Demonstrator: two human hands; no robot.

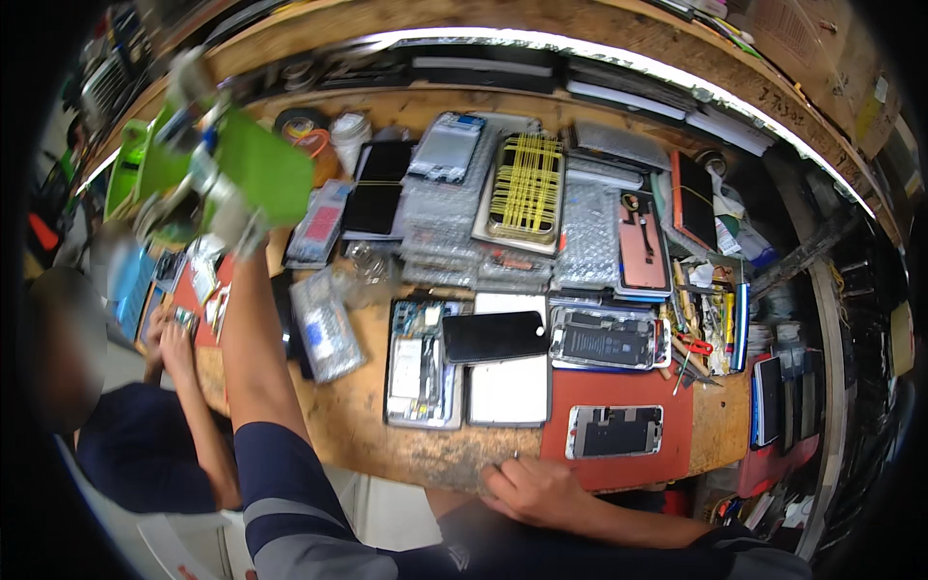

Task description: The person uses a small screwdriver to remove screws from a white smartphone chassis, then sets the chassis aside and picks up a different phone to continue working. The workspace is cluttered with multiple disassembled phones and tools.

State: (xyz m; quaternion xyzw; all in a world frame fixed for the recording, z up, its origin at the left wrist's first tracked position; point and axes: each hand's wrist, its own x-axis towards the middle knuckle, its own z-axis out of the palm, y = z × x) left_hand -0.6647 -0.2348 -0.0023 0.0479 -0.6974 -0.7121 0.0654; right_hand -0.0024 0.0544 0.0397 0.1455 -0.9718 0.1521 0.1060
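My left hand is raised at the far left, up against a green plastic container with pale and blue bits in front of it. Motion smears its fingers, so any hold is hidden. At the bench's front edge rests my right hand, its fingers curled in; what they hold, if anything, is too small to name. Just beyond it, a phone screen assembly lies back up on a red mat. A black phone lies across a white flat panel, between an opened device and an opened phone.
Bubble-wrapped packs and a yellow-banded phone stack fill the bench's back. Tools crowd the right, including red-handled pliers. At left sits another person, whose hands meet around something small. A lit shelf overhangs the back.
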